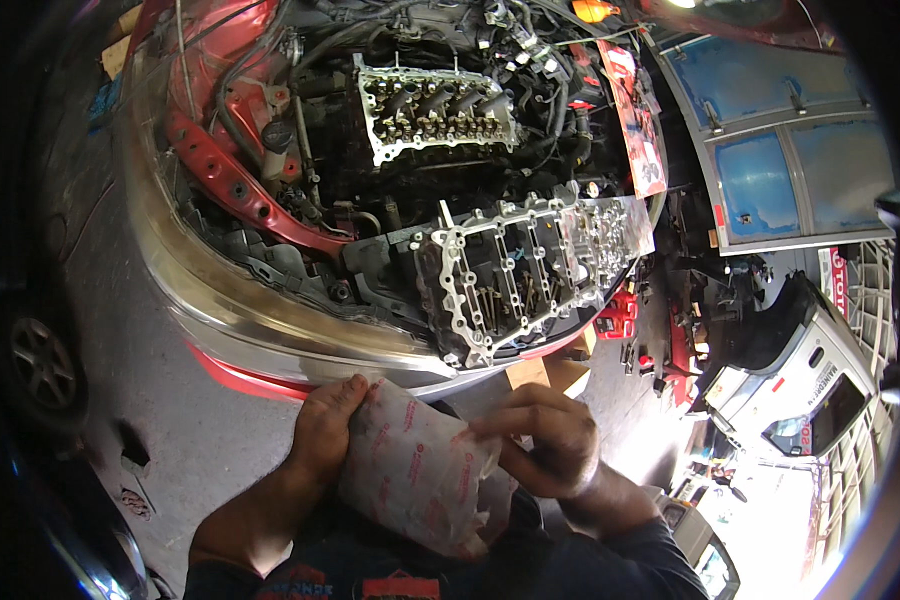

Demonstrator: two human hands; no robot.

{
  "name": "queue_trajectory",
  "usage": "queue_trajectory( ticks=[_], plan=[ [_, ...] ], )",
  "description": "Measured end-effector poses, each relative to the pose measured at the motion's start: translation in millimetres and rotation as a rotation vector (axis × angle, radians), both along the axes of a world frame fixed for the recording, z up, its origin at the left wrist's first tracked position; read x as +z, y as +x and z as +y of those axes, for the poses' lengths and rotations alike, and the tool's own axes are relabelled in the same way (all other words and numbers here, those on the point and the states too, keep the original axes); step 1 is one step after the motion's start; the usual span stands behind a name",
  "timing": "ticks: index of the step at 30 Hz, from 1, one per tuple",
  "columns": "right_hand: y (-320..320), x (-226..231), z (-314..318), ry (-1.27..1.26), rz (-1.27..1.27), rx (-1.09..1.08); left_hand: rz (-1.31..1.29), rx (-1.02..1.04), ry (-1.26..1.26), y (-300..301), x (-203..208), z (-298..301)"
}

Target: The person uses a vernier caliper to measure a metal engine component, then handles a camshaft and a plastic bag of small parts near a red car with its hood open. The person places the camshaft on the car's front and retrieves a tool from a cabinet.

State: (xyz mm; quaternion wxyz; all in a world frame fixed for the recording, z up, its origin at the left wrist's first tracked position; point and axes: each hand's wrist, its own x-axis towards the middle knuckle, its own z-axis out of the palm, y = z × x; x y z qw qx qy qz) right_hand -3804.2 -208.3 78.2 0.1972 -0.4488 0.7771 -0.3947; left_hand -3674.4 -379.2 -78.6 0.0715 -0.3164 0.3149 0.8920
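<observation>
A whitish, slightly see-through wrapped package with red print is held before my chest, tilted. My left hand grips its left edge, thumb on top near the upper corner. At the package's right side, my right hand has its fingers bent and pinched on the crumpled wrapping, which hangs loose there. What lies inside the package is hidden. Just beyond my hands, a silver metal engine frame rests on the front of a red car. Farther back in the engine bay, a cylinder head shows its rows of valve gear.
The car's front bumper curves close ahead of my hands. Small metal parts lie on a tray right of the frame. Cardboard boxes and a red tool sit beyond the bumper. A dark car's wheel stands at the left.
</observation>
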Motion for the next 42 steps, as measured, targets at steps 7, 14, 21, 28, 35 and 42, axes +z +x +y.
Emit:
queue_trajectory(
  ticks=[7,14,21,28,35,42],
  plan=[
    [-10,42,7,-0.068,-0.009,0.009,0.084,-0.045,0.104,-20,2,38],
    [-23,97,57,-0.354,0.098,0.353,0.316,-0.117,-0.043,-43,43,101],
    [-33,127,170,-0.590,0.234,0.470,0.184,0.049,0.199,-45,102,204],
    [-41,139,262,-0.774,0.284,0.546,0.381,0.033,0.018,-54,126,266],
    [-29,151,332,-0.890,0.235,0.386,0.293,-0.069,-0.345,-68,179,294],
    [-18,157,378,-0.953,0.201,0.310,0.228,-0.228,-0.537,-85,222,326]
  ],
)
